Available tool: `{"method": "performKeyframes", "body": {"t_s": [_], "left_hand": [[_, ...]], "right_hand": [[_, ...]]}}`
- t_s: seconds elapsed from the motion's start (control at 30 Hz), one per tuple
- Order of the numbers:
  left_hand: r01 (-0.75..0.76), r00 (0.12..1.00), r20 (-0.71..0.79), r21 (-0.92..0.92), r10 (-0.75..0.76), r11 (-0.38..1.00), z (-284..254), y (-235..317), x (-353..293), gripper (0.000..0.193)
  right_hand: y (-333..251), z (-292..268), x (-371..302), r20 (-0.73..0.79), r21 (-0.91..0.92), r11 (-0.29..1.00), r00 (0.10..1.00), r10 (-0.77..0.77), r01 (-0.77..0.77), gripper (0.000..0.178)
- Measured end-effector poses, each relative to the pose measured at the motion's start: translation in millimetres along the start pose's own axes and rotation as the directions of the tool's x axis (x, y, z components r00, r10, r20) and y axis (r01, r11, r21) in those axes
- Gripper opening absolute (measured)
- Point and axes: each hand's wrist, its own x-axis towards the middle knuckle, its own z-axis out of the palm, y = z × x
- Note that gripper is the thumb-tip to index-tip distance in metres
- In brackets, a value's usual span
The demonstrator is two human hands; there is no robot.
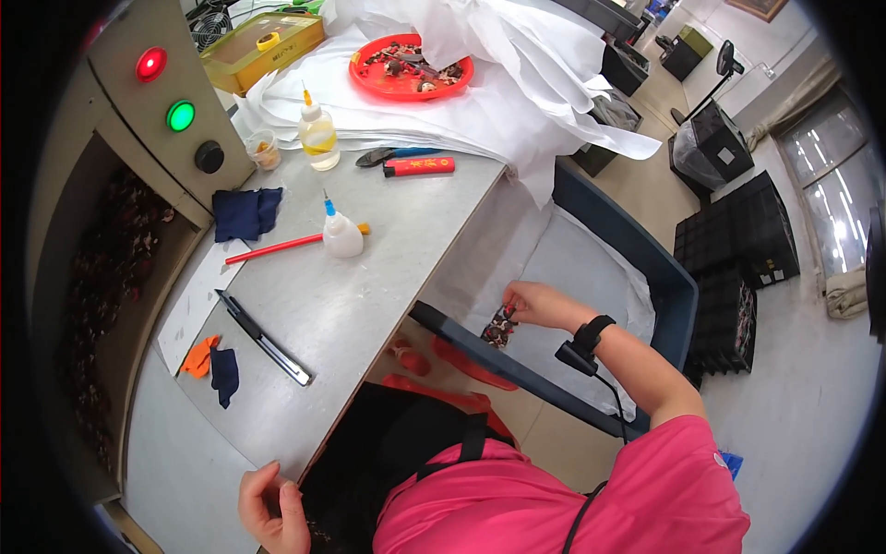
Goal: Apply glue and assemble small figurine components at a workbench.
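My right hand (544, 306) reaches over a dark blue crate (678, 305) lined with white sheet. Its fingers are closed on a small dark piece patterned with red and white (499, 330), held near the crate's close wall; its exact kind is unclear. At the lower left, my left hand (274, 512) hangs by the table's edge, fingers loosely curled, thumb apart, nothing seen in it. Nearest to it on the grey table (369, 305) lie a box cutter (265, 340), a dark blue cloth scrap (224, 374) and an orange scrap (200, 357).
A machine (120, 120) with lit red and green buttons stands left. Two squeeze bottles (319, 138), a red-handled brush (277, 247) and a red cylinder (418, 166) are on the table. Behind are a red tray of pieces (406, 88) and white sheets (517, 74). Black crates (738, 231) stand right.
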Motion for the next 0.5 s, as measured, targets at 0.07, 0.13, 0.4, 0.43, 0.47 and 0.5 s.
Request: {"method": "performKeyframes", "body": {"t_s": [0.07,0.13,0.4,0.43,0.47,0.5], "left_hand": [[-0.003,1.000,0.007,-0.010,0.003,1.000,0.7,-0.8,0.8,0.025],[-0.015,1.000,0.022,-0.030,0.015,0.999,0.9,-1.1,1.3,0.026],[-0.030,0.999,0.017,-0.022,0.030,0.999,4.1,5.7,2.1,0.024],[-0.042,0.999,0.021,-0.026,0.043,0.999,4.3,6.8,2.0,0.024],[-0.044,0.999,0.019,-0.028,0.045,0.999,4.8,8.1,2.2,0.024],[-0.040,0.999,0.023,-0.022,0.041,0.999,5.6,9.5,2.6,0.024]], "right_hand": [[4.3,3.0,2.6,-0.032,0.002,1.000,0.999,-0.008,0.009,0.025],[11.2,7.7,4.0,-0.062,0.003,1.000,0.998,-0.016,0.016,0.024],[16.2,16.2,7.4,-0.076,-0.065,0.997,0.996,0.036,-0.041,0.023],[19.9,17.8,7.7,-0.078,-0.068,0.997,0.996,0.033,-0.038,0.023],[25.5,19.8,8.3,-0.091,-0.045,0.998,0.995,0.047,-0.051,0.025],[30.3,20.8,8.4,-0.104,-0.022,0.998,0.993,0.062,-0.065,0.027]]}}
